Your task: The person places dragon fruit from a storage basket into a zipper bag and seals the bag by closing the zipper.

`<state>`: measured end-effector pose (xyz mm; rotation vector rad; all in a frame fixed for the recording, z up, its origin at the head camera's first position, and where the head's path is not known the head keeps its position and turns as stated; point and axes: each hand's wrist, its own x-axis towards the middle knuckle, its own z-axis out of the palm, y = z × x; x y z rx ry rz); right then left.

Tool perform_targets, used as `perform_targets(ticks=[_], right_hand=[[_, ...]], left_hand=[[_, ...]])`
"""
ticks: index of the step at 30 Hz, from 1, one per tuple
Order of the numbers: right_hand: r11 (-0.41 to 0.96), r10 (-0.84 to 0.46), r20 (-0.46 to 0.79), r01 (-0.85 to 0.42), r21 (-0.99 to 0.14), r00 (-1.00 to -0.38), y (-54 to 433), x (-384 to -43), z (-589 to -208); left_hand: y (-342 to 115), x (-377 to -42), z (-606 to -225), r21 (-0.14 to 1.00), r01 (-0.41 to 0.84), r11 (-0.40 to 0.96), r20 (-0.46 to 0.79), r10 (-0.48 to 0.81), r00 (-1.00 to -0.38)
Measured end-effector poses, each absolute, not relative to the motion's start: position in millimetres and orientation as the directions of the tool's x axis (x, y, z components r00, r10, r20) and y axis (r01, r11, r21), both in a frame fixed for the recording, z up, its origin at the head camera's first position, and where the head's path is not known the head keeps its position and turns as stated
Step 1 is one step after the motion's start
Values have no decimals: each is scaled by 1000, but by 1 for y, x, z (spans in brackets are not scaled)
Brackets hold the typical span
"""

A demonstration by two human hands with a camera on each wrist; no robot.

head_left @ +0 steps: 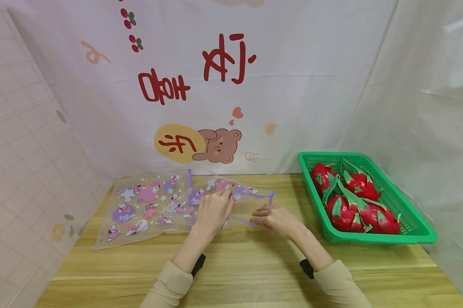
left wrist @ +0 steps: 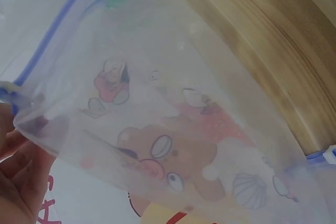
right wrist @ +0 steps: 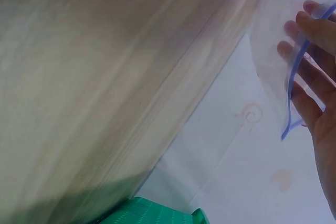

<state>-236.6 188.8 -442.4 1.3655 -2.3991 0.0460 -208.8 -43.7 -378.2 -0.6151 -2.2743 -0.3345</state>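
Observation:
A translucent zip bag (head_left: 244,208) with a purple zip edge and pink cartoon prints stands partly open between both hands. The left hand (head_left: 215,208) grips its left side; in the left wrist view, fingers (left wrist: 23,174) hold the bag's edge close to the zip. At the mouth's right side, the right hand (head_left: 275,219) pinches the rim. In the right wrist view, its fingertips (right wrist: 285,50) show through the film, behind the purple zip strip (right wrist: 295,72). Another printed zip bag (head_left: 140,229) lies flat to the left, its zip edge beside the held bag.
A green plastic basket (head_left: 412,214) stands at the right of the wooden table (head_left: 250,273). Several red dragon fruits (head_left: 341,214) with green scales lie in it. A printed white curtain (head_left: 293,85) hangs behind the table's back edge.

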Motion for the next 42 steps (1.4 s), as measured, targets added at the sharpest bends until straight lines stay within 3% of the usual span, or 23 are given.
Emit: perform_targets(ticks=[10, 17, 22, 26, 33, 37, 42], right_hand=[[528, -832, 298, -832, 169, -468, 193, -236, -447], [538, -830, 270, -828, 159, -488, 195, -232, -440], [573, -802, 311, -805, 157, -510, 200, -225, -415], [688, -709, 353, -709, 154, -610, 215, -217, -382], [880, -452, 324, -474, 11, -831, 266, -221, -327], [958, -262, 131, -274, -88, -956, 303, -237, -313], [979, -157, -143, -135, -150, -977, 341, -254, -322]], left_hand=[[-46, -213, -380, 138, 544, 828, 826, 206, -525], [-41, -210, -381, 140, 539, 831, 781, 242, -576], [-41, -211, -383, 151, 540, 828, 774, 241, -585], [-42, -211, -384, 163, 544, 823, 774, 236, -588], [-42, -212, -385, 149, 548, 823, 780, 243, -576], [-42, -212, -385, 144, 559, 817, 782, 253, -570], [-44, -212, -385, 134, 557, 820, 782, 258, -567]])
